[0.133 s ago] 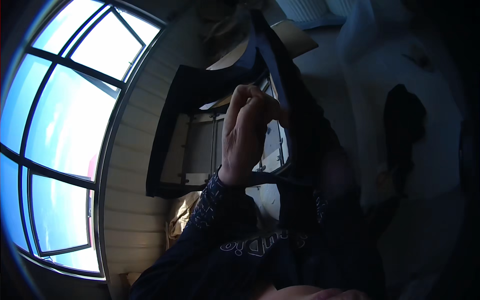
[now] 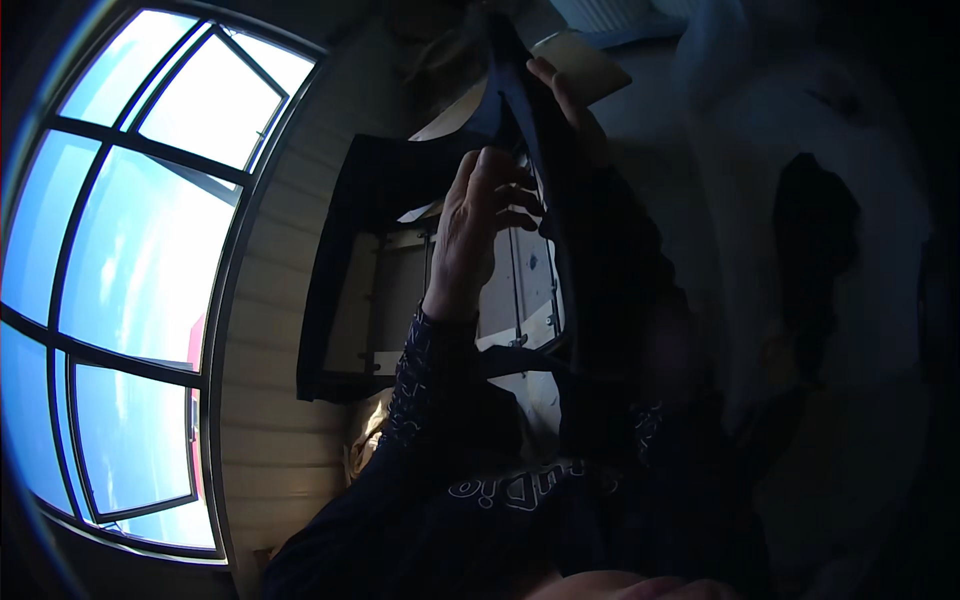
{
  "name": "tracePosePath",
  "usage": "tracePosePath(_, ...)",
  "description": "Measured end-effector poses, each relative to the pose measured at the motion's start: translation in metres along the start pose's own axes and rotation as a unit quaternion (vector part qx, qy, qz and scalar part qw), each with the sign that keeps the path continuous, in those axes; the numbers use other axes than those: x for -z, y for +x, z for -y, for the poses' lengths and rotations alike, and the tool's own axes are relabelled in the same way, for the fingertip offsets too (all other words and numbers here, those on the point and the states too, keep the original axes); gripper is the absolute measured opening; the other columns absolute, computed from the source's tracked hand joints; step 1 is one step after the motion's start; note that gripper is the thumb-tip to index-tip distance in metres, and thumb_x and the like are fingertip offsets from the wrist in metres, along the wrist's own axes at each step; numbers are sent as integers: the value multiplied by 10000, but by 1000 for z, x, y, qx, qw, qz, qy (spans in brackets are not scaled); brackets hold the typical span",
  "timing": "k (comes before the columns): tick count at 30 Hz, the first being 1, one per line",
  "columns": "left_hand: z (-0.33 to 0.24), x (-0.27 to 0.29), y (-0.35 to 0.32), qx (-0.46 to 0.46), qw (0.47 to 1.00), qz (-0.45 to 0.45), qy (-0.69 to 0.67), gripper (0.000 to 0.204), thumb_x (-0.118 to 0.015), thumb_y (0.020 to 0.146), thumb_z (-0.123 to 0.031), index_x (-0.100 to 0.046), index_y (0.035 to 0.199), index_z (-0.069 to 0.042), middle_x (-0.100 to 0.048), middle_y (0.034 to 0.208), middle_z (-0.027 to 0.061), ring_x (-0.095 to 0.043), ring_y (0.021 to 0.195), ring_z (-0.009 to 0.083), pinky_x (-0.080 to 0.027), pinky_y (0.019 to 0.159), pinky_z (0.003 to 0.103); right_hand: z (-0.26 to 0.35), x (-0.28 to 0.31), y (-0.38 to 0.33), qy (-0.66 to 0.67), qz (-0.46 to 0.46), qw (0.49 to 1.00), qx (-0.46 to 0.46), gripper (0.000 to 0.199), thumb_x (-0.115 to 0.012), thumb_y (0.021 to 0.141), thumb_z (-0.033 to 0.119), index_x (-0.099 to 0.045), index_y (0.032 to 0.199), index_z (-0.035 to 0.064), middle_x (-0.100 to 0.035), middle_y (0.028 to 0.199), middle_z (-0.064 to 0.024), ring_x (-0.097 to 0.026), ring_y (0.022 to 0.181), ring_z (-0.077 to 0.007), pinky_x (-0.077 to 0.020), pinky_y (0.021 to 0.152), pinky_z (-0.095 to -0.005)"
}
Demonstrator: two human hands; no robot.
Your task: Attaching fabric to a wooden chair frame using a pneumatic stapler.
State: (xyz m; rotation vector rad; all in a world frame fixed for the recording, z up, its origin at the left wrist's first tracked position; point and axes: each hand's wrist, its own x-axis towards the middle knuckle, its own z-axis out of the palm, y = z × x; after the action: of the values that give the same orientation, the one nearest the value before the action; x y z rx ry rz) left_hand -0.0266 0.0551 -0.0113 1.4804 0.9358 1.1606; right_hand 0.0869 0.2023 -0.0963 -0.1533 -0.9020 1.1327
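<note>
A large frame covered in dark fabric (image 2: 350, 230) stands in front of me, its hollow middle backed by pale panels (image 2: 400, 275) with thin rods and small clips. My left hand (image 2: 465, 225) reaches up into that hollow, its fingers bent but spread apart beside the inner face of the frame's right side. Whether the fingertips touch the fabric I cannot tell. On the outer face of the same side, higher up, my right hand (image 2: 578, 108) lies along the dark fabric with its fingers stretched toward the top edge. Deep shadow hides most of my right forearm.
A bright window (image 2: 130, 250) with an open pane takes up the left. Between it and the frame runs a pale ribbed wall (image 2: 280, 330). Crumpled brown paper (image 2: 367, 435) lies by my left sleeve. A tan board (image 2: 585, 68) and white ribbed containers (image 2: 605, 15) are at the far end.
My left fingers have uncurled from a folded shape and spread. My right hand has come into sight at the upper outer side of the frame. The view has shifted slightly.
</note>
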Motion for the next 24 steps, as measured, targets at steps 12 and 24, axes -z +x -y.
tracePosePath(12,27,31,76,82,994,59,-48,375,-634,998,-293,-612,1162,43,-692,892,90,-694,738,125,-597,654,244,-16,52,-33,-345,-28,936,-58,452,-446,1072,288,-443,1465,63,-495,1461,-112,-465,1368,-260,-411,1126,-421)
tracePosePath(24,48,65,76,18,960,56,-272,256,-505,1041,-155,-551,1259,-29,-598,1212,57,-556,1128,138,-445,1019,292,-102,22,25,-326,57,944,-11,459,-461,1046,198,-437,1491,85,-524,1438,-145,-549,1256,-254,-457,1052,-381)
